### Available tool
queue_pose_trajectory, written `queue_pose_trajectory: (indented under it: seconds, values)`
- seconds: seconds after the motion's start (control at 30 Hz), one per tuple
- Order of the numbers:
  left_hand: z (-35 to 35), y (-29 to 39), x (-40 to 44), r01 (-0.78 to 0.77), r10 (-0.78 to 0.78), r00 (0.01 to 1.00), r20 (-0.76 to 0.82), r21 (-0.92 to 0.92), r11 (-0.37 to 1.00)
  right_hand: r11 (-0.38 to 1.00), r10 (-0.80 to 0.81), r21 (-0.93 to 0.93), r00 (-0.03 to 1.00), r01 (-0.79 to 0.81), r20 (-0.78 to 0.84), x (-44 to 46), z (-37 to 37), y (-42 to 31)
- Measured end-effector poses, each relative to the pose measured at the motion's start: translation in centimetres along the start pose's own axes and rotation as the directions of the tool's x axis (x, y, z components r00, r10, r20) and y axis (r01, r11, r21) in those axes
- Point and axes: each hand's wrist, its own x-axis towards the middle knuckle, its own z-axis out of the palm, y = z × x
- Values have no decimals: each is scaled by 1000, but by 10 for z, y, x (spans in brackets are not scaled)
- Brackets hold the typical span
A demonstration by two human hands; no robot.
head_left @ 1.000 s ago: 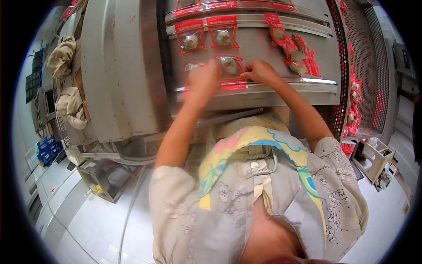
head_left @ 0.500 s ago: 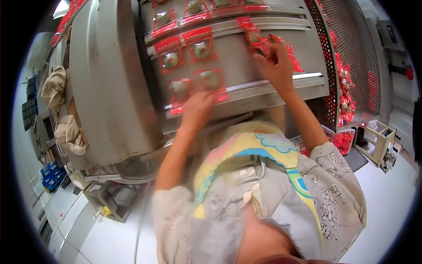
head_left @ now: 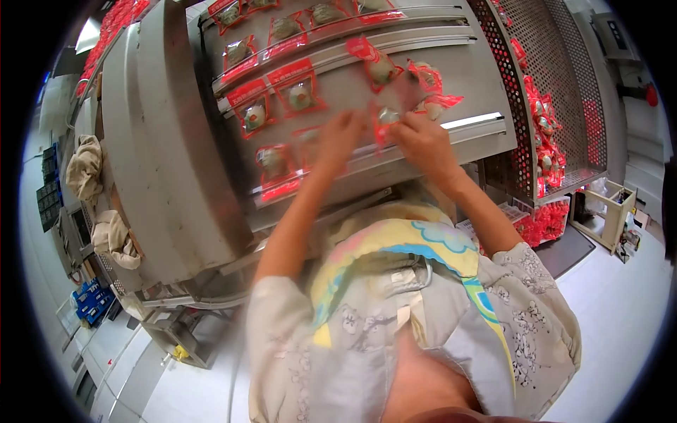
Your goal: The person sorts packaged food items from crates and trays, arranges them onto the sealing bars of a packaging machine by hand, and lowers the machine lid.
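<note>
Across the steel worktop (head_left: 469,74) in front of us, red-and-clear packets lie in slanting rows along metal rails. Our right hand (head_left: 427,146) is drawn narrow above the near rail (head_left: 474,122), thumb and fingers pinching a blurred packet (head_left: 386,116). Just beyond it we see loose packets (head_left: 381,68), lying at odd angles. Our left hand (head_left: 342,139) is smeared by motion; it looks bunched, but we cannot tell whether it grips anything. Just left of it, a faint packet (head_left: 307,144) lies beside a clearer corner packet (head_left: 273,163), both by the near rail. Above these, two packets (head_left: 299,95) rest side by side below the next rail. To our right stands a perforated metal rack (head_left: 564,77) with more red packets (head_left: 541,116) inside.
</note>
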Motion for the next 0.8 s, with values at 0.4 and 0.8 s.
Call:
queue_pose_trajectory:
  seconds: [0.4,0.8]
  values:
    - [1,26,-5,423,-417,831,368,68,904,79,443,286,290,-955,848,-29,6,31]
    - [-27,28,-12,363,-300,888,349,-131,922,-282,343,599,504,-749,792,-17,22,38]
